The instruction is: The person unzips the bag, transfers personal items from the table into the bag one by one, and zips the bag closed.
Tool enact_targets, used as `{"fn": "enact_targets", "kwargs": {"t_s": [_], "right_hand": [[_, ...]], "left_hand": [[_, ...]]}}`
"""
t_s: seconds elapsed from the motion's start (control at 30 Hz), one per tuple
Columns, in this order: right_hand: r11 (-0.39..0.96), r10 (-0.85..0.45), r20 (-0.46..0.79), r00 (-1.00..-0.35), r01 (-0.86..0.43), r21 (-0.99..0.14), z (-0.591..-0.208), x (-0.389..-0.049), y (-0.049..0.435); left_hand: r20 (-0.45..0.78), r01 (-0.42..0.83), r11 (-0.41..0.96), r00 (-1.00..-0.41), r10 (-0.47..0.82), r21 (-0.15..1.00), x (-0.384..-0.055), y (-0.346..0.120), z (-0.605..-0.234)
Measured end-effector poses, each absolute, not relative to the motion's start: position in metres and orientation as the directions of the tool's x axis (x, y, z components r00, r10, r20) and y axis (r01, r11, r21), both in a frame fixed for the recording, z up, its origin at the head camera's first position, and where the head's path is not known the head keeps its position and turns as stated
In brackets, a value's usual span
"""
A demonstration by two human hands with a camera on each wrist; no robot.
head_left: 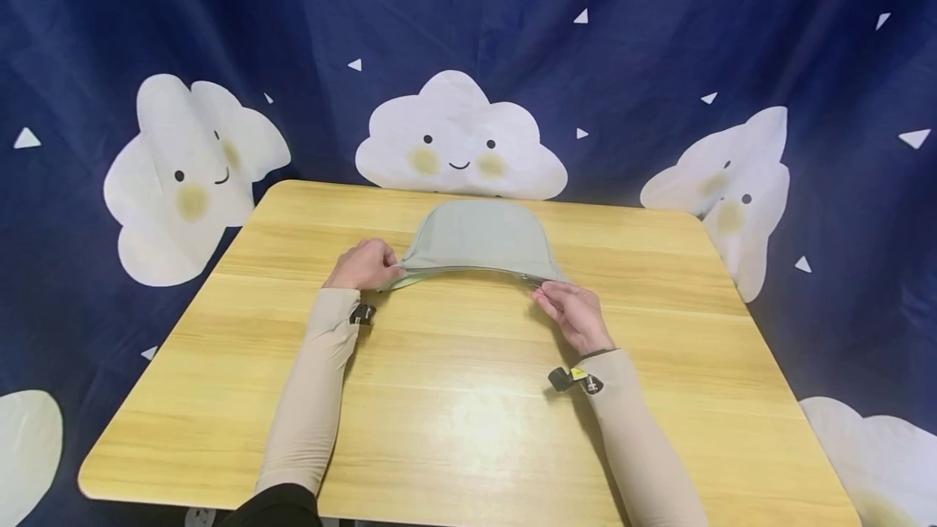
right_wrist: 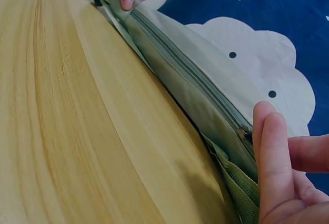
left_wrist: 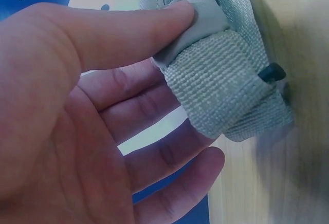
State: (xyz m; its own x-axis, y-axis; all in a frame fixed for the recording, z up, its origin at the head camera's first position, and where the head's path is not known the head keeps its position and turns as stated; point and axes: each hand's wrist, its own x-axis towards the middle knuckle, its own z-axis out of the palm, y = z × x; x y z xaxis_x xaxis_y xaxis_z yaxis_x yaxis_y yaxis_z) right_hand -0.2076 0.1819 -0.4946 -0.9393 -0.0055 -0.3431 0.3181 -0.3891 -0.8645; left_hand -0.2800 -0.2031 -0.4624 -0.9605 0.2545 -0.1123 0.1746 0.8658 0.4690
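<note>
A pale green bag (head_left: 479, 234) with a curved outline lies near the back of the table, its long zipper (right_wrist: 190, 70) facing me. My left hand (head_left: 363, 264) pinches the bag's left end, thumb on the fabric beside the zipper's end. Below that thumb, a woven strap (left_wrist: 216, 75) is folded, with a small dark piece on it. At the right end, my right hand (head_left: 574, 311) pinches the zipper pull (right_wrist: 248, 134) between thumb and fingers; the fingertips partly hide it. Green webbing (right_wrist: 239, 185) hangs at this end.
The light wooden table (head_left: 454, 397) has rounded corners. Behind it hangs a dark blue curtain (head_left: 307, 15) with white clouds and triangles. Small black cameras sit on the left wrist (head_left: 362, 315) and right wrist (head_left: 562, 379).
</note>
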Motion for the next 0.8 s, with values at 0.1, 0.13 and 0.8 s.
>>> {"fn": "enact_targets", "kwargs": {"t_s": [0.1,0.13,0.8], "right_hand": [[-0.392,0.004,-0.35,-0.937,0.321,-0.862,-0.4948,-0.2058,0.1842],[-0.393,0.007,-0.352,-0.936,0.321,-0.862,-0.4948,-0.2054,0.1847],[-0.397,0.011,-0.366,-0.931,0.332,-0.856,-0.4901,-0.2026,0.191]], "left_hand": [[-0.114,0.178,0.867,-0.959,0.258,0.465,-0.2792,-0.2017,-0.4617],[-0.113,0.18,0.868,-0.959,0.259,0.463,-0.2788,-0.2018,-0.4611],[-0.119,0.169,0.866,-0.96,0.252,0.471,-0.2782,-0.2031,-0.4607]]}}
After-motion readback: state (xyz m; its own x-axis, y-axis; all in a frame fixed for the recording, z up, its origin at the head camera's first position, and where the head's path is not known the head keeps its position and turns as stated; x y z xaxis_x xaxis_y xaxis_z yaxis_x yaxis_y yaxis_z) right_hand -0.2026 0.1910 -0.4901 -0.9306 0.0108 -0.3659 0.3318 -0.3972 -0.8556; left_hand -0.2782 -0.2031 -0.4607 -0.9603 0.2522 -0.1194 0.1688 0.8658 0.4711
